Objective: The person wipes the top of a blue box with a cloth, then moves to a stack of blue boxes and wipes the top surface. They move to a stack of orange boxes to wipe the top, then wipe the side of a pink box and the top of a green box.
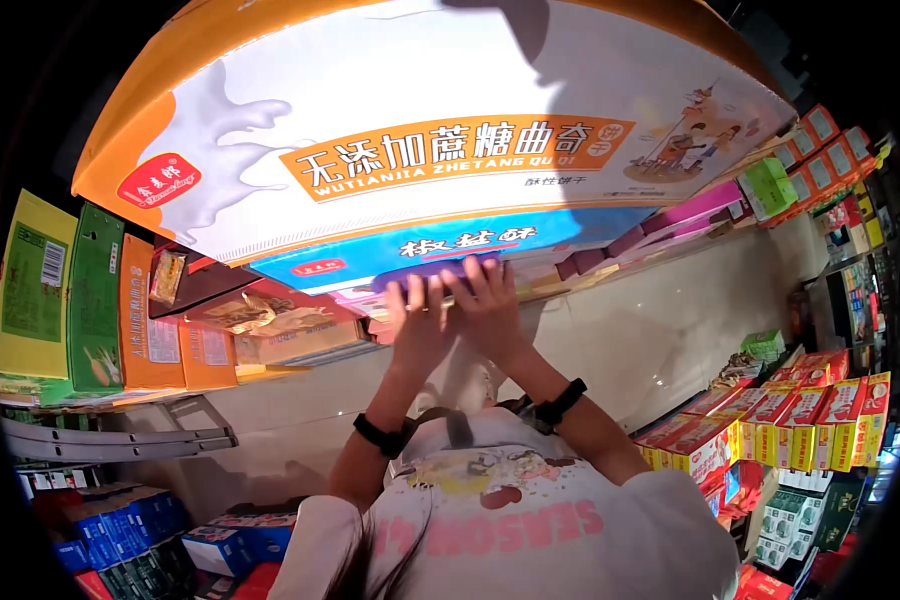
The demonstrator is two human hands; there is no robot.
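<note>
A large white box with an orange band (450, 150) fills the top of the view. Under its lower edge runs a blue box front (570, 230) with white lettering. My left hand (420, 315) reaches up to a dark purple strip (425, 270) at the bottom of the blue front, its fingers outstretched and slightly apart on it. Beside it, almost touching, my right hand (488, 305) lies with spread fingers across the right part of that strip. Both thumbs are hard to make out. Black bands circle both wrists.
Green boxes (95, 290) and an orange box (150, 320) stand at left, above a metal ladder (120, 440). Red and yellow cartons (800, 420) are stacked at right. Blue boxes (130, 525) sit at lower left. Pale shiny floor (630, 330) lies between the displays.
</note>
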